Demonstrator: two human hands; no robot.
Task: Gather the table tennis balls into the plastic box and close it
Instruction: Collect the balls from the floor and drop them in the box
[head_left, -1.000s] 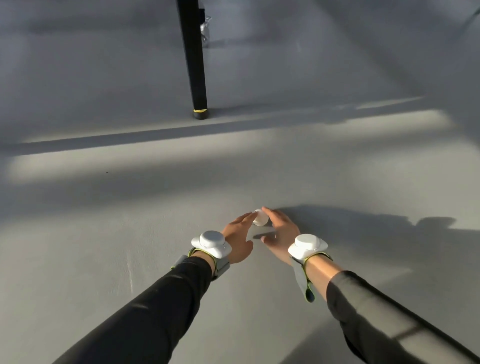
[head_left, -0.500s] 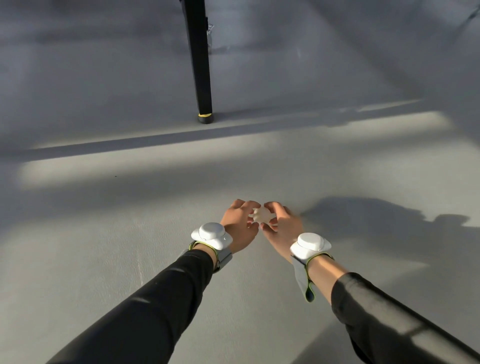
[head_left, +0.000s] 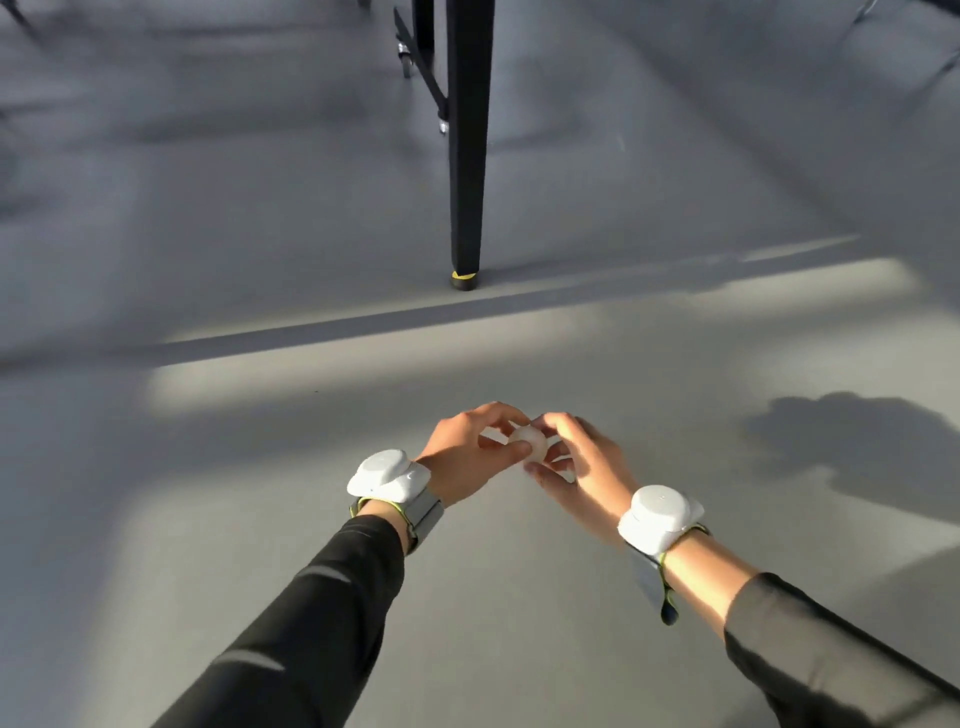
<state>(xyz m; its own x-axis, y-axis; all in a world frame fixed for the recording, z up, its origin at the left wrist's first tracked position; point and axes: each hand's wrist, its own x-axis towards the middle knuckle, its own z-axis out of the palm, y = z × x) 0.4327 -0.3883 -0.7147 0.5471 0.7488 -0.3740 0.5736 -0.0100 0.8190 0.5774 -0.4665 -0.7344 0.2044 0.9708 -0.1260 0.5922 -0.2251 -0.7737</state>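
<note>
A white table tennis ball (head_left: 529, 444) is held between both hands above the grey floor. My left hand (head_left: 470, 452) pinches it from the left with thumb and fingers. My right hand (head_left: 582, 462) closes on it from the right, fingers curled around it. A second white ball seems to sit behind the first, partly hidden by the fingers. Both wrists carry white sensor pucks on straps. The plastic box is not in view.
A black table leg (head_left: 467, 156) with a yellow-banded foot stands on the grey floor (head_left: 260, 519) ahead. Behind it is a black frame with small castors (head_left: 405, 57). Bands of sunlight and shadow cross the floor.
Both hands have lifted off the floor with the ball between them and drawn nearer to me. The view has tilted up, showing more of the table leg.
</note>
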